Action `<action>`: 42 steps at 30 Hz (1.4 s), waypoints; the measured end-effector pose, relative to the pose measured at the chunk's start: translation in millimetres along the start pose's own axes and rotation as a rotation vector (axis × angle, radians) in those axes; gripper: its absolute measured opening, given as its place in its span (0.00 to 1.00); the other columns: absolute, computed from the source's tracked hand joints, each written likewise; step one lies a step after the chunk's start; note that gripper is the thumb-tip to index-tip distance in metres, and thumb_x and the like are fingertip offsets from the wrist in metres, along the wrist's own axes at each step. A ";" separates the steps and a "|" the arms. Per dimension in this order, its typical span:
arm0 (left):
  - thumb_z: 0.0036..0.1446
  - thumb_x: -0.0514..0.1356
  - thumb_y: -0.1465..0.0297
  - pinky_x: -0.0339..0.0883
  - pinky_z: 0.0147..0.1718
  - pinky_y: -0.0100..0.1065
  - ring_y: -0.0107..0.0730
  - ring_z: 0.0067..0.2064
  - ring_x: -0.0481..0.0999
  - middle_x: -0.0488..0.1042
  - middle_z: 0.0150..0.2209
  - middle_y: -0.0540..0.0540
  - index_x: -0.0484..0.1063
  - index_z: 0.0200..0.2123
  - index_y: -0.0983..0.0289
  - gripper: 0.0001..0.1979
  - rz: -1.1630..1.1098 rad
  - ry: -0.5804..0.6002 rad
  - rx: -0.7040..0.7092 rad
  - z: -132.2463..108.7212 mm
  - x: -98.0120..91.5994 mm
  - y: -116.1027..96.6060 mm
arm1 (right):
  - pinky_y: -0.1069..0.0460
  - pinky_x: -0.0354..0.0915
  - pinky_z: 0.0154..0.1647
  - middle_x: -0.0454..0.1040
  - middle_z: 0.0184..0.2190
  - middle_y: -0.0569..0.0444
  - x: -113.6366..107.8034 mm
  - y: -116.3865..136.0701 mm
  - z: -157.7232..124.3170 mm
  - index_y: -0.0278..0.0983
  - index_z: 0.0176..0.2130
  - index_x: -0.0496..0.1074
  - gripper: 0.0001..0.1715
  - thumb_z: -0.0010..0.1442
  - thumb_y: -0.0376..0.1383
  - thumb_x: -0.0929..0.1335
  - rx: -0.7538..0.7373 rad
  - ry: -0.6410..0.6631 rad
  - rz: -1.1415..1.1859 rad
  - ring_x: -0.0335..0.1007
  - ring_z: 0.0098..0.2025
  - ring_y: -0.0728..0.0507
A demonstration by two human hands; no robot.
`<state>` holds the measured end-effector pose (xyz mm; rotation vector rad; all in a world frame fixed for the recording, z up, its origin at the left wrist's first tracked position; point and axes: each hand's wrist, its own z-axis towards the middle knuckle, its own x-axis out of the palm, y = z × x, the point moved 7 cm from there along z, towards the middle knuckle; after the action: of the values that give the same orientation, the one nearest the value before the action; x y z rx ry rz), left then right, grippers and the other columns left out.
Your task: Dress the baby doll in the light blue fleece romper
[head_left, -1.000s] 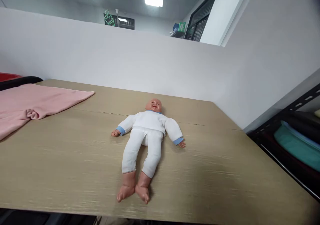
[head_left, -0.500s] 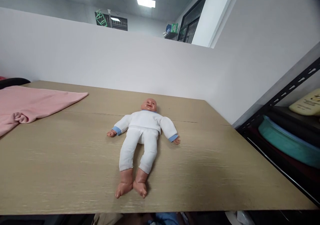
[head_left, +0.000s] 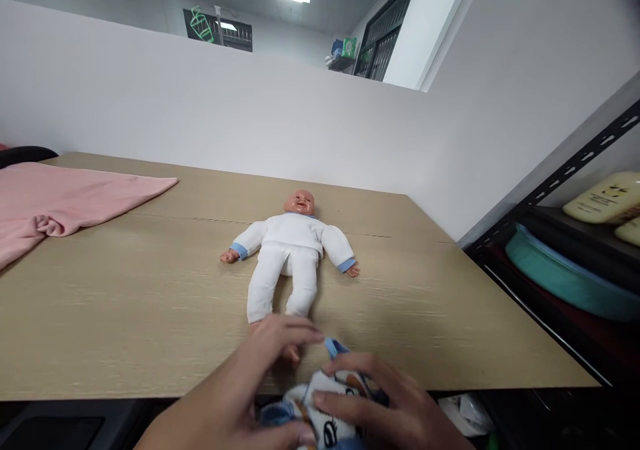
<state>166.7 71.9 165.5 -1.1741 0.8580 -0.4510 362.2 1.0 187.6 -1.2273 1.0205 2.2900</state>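
1. The left hand (head_left: 263,360) comes in from the lower left, wrist raised, palm facing down and inward. Its fingers stretch forward, well apart from the thumb, which lies low against a printed cloth (head_left: 332,431).
2. The right hand (head_left: 397,403) reaches in from the lower right, back upward. Its fingers and thumb are spread somewhat and bent over the cloth; whether they clamp it cannot be told.
3. The cloth, white with blue edging and dark printing, lies bunched between both hands' fingers, at the near edge of the counter (head_left: 165,317).
4. Just beyond the left fingers, a doll (head_left: 293,237) in white clothes with blue cuffs lies face up, arms out; that hand partly hides its feet.
5. Far left of the fingers lies a pink cloth (head_left: 95,193).
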 end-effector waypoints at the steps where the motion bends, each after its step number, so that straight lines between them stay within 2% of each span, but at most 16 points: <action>1: 0.63 0.72 0.56 0.73 0.63 0.48 0.51 0.64 0.75 0.71 0.68 0.56 0.66 0.69 0.40 0.34 -0.027 -0.026 -0.006 6.1 -6.0 -4.7 | 0.52 0.79 0.58 0.80 0.59 0.50 -11.3 4.3 14.3 0.54 0.65 0.75 0.24 0.74 0.36 0.68 -0.001 -0.023 0.024 0.83 0.57 0.42; 6: 0.69 0.68 0.56 0.75 0.51 0.37 0.41 0.51 0.77 0.76 0.48 0.53 0.75 0.55 0.52 0.15 -0.095 -0.222 0.001 21.5 -34.1 -19.7 | 0.50 0.75 0.65 0.74 0.63 0.52 -41.8 8.2 60.6 0.53 0.63 0.73 0.32 0.69 0.24 0.66 0.062 -0.195 0.113 0.76 0.64 0.43; 8: 0.71 0.66 0.57 0.74 0.49 0.35 0.38 0.49 0.76 0.75 0.46 0.52 0.75 0.52 0.52 0.11 -0.062 -0.248 -0.010 20.7 -40.2 -18.4 | 0.47 0.72 0.69 0.73 0.63 0.52 -44.2 1.9 65.9 0.52 0.63 0.72 0.34 0.66 0.23 0.68 0.079 -0.273 0.110 0.72 0.67 0.41; 11: 0.74 0.63 0.59 0.73 0.52 0.34 0.37 0.51 0.76 0.76 0.48 0.53 0.75 0.49 0.54 0.07 -0.016 -0.236 0.028 17.7 -44.5 -17.5 | 0.43 0.68 0.72 0.72 0.64 0.52 -43.4 -9.2 69.3 0.52 0.66 0.69 0.38 0.64 0.23 0.71 0.124 -0.311 0.147 0.68 0.70 0.40; 13: 0.76 0.61 0.62 0.72 0.54 0.34 0.38 0.55 0.76 0.76 0.52 0.54 0.74 0.48 0.54 0.05 0.006 -0.256 0.098 15.4 -48.7 -21.4 | 0.42 0.66 0.74 0.71 0.66 0.50 -41.3 -10.8 72.4 0.52 0.69 0.65 0.40 0.65 0.27 0.74 0.120 -0.257 0.151 0.65 0.72 0.39; 16: 0.77 0.58 0.65 0.71 0.56 0.34 0.37 0.57 0.76 0.77 0.56 0.54 0.74 0.50 0.52 0.05 0.077 -0.239 0.215 13.4 -52.2 -32.8 | 0.40 0.62 0.75 0.70 0.68 0.50 -35.1 -4.6 77.6 0.52 0.71 0.63 0.44 0.64 0.34 0.78 0.055 -0.079 0.124 0.64 0.72 0.37; 19: 0.77 0.58 0.67 0.72 0.53 0.33 0.35 0.53 0.78 0.79 0.53 0.52 0.76 0.51 0.52 0.07 0.194 -0.197 0.262 12.9 -55.7 -41.3 | 0.44 0.70 0.63 0.78 0.53 0.54 -32.6 -5.9 79.9 0.50 0.67 0.68 0.40 0.62 0.39 0.80 0.080 0.018 0.140 0.75 0.57 0.40; 22: 0.75 0.61 0.65 0.72 0.51 0.32 0.36 0.50 0.79 0.81 0.49 0.51 0.77 0.51 0.52 0.06 0.250 -0.173 0.168 13.5 -62.9 -36.9 | 0.49 0.70 0.47 0.74 0.34 0.60 -32.3 -17.2 82.6 0.45 0.51 0.77 0.23 0.60 0.43 0.82 0.165 0.032 0.181 0.73 0.40 0.44; 25: 0.74 0.62 0.63 0.72 0.52 0.32 0.36 0.51 0.80 0.81 0.49 0.49 0.78 0.52 0.50 0.07 0.262 -0.091 0.094 13.3 -64.2 -30.0 | 0.50 0.68 0.47 0.74 0.38 0.57 -32.5 -22.4 88.6 0.41 0.39 0.74 0.17 0.60 0.41 0.82 0.099 0.022 0.277 0.72 0.43 0.44; 28: 0.71 0.66 0.59 0.72 0.51 0.33 0.38 0.51 0.79 0.81 0.51 0.49 0.78 0.54 0.50 0.11 0.257 -0.043 0.064 12.2 -65.3 -24.9 | 0.49 0.68 0.52 0.76 0.47 0.53 -22.2 -26.6 92.3 0.40 0.39 0.69 0.12 0.68 0.39 0.76 0.055 0.105 0.420 0.73 0.49 0.43; 31: 0.61 0.74 0.54 0.74 0.45 0.33 0.41 0.48 0.79 0.80 0.54 0.51 0.74 0.61 0.51 0.28 0.280 -0.050 -0.052 12.6 -71.0 -12.6 | 0.51 0.67 0.43 0.74 0.38 0.57 -8.4 -37.9 90.8 0.41 0.42 0.67 0.09 0.74 0.41 0.69 0.170 0.124 0.474 0.70 0.39 0.46; 33: 0.62 0.73 0.52 0.74 0.42 0.33 0.40 0.45 0.78 0.80 0.50 0.52 0.76 0.57 0.54 0.25 0.308 -0.025 -0.083 14.0 -73.0 -6.2 | 0.52 0.63 0.38 0.71 0.34 0.60 -6.5 -44.7 89.6 0.41 0.43 0.67 0.09 0.75 0.42 0.69 0.232 0.040 0.421 0.66 0.35 0.46; 36: 0.72 0.64 0.54 0.74 0.51 0.36 0.42 0.51 0.78 0.80 0.50 0.55 0.79 0.50 0.57 0.14 0.292 0.025 -0.005 15.3 -74.2 -3.4 | 0.50 0.63 0.44 0.75 0.39 0.56 -12.3 -48.1 91.6 0.41 0.48 0.71 0.14 0.71 0.45 0.73 0.217 -0.037 0.215 0.69 0.41 0.44; 38: 0.75 0.59 0.56 0.71 0.60 0.38 0.43 0.58 0.76 0.78 0.58 0.56 0.77 0.54 0.57 0.14 0.254 0.038 0.027 13.6 -76.5 0.6 | 0.47 0.63 0.51 0.78 0.44 0.53 -17.7 -50.3 95.2 0.42 0.53 0.74 0.21 0.68 0.49 0.76 0.163 0.006 0.090 0.71 0.47 0.40; 40: 0.76 0.58 0.56 0.71 0.61 0.38 0.43 0.60 0.75 0.77 0.60 0.57 0.75 0.57 0.57 0.16 0.246 0.029 -0.008 10.9 -80.2 9.2 | 0.45 0.62 0.54 0.78 0.42 0.53 -24.3 -55.1 97.6 0.41 0.50 0.76 0.21 0.67 0.52 0.77 0.093 0.071 0.024 0.70 0.47 0.39; 42: 0.76 0.58 0.55 0.72 0.56 0.36 0.42 0.56 0.76 0.78 0.57 0.56 0.74 0.56 0.58 0.16 0.266 0.007 -0.064 9.7 -83.5 18.0 | 0.44 0.62 0.56 0.77 0.38 0.54 -29.9 -61.3 97.7 0.39 0.41 0.77 0.20 0.67 0.52 0.77 0.028 0.119 0.034 0.70 0.44 0.41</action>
<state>120.8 143.4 179.0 -1.0977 1.0253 -0.2113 359.3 115.1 221.6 -1.3585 1.1187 2.2425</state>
